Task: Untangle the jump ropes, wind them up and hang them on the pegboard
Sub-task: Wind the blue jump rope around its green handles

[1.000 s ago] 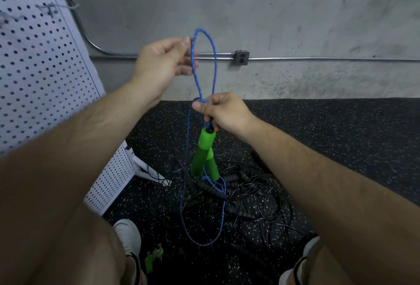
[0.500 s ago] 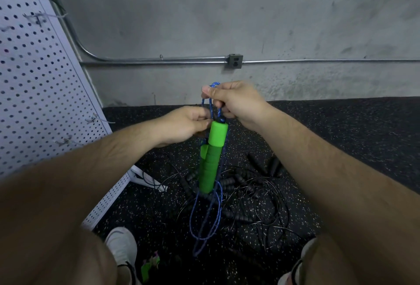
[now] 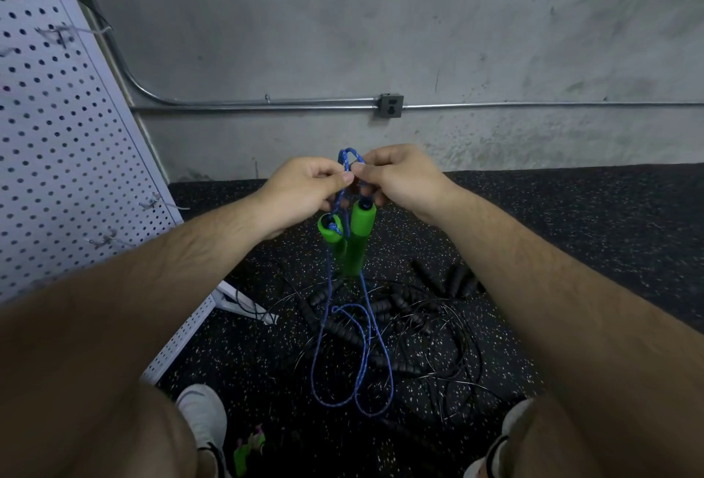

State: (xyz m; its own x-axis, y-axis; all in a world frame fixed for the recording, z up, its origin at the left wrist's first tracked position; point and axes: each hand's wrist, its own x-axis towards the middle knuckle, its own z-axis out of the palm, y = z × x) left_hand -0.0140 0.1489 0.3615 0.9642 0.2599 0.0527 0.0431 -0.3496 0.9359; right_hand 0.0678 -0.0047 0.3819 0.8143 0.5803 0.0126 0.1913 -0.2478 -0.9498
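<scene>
Two hands meet above a speckled gym floor point(image 3: 571, 233), both pinching the same blue rope point(image 3: 344, 160). The left hand point(image 3: 304, 188) nips the cord between thumb and forefinger. The right hand point(image 3: 400, 180) does the same just to its right, its other fingers curled by the strand that runs down to a handle. A small bight of cord stands up above the fingertips.

Two green handles point(image 3: 360, 243) hang side by side just below the hands, long axes near vertical, caps up. The right one sits higher, its cap tucked under the right hand's fingers. From there the rope drops in several long loops, straight down, their bottoms low between the person's shoes. Whether they touch the floor cannot be told.

Black ropes point(image 3: 400, 310) lie tangled on the floor beyond the loops, well apart from the hands. The pegboard point(image 3: 57, 142) leans at the left, its wire hooks point(image 3: 152, 204) facing the person.

Winding looks unfinished. The slack lies below both hands, so the next gather would have to come upward. The board stands on the left hand's side, which makes that hand the nearer one for hanging.
</scene>
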